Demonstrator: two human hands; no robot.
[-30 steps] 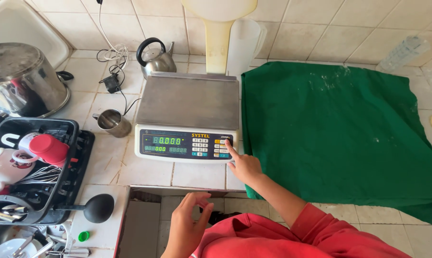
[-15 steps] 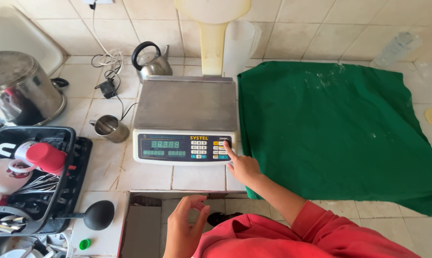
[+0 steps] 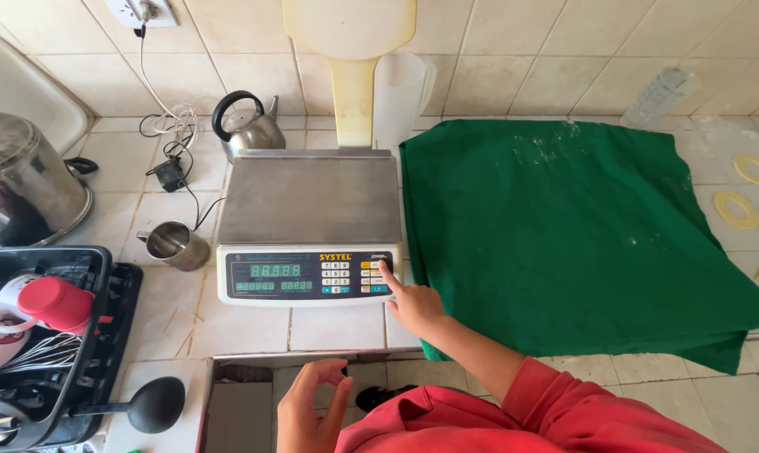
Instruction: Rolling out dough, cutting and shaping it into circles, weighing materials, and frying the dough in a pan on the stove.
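A white digital kitchen scale [image 3: 308, 226] with a bare steel platform and a lit green display stands on the tiled counter. My right hand [image 3: 410, 304] reaches to its keypad, the index fingertip on a button at the panel's right side. My left hand [image 3: 310, 408] hovers low by the counter's front edge with fingers loosely curled and holds nothing. My sleeves are red.
A green cloth [image 3: 581, 235] covers the counter right of the scale. A small metal cup [image 3: 172, 245], a kettle [image 3: 247, 126], a large steel pot [image 3: 23, 180] and a black dish rack [image 3: 48, 335] with a red cup lie left. A black ladle [image 3: 144, 405] lies near the front. Yellow rings [image 3: 736, 208] lie far right.
The view has shifted slightly. My right index finger stays on the scale's keypad and the display digits have changed. My left hand has stayed low near the counter edge.
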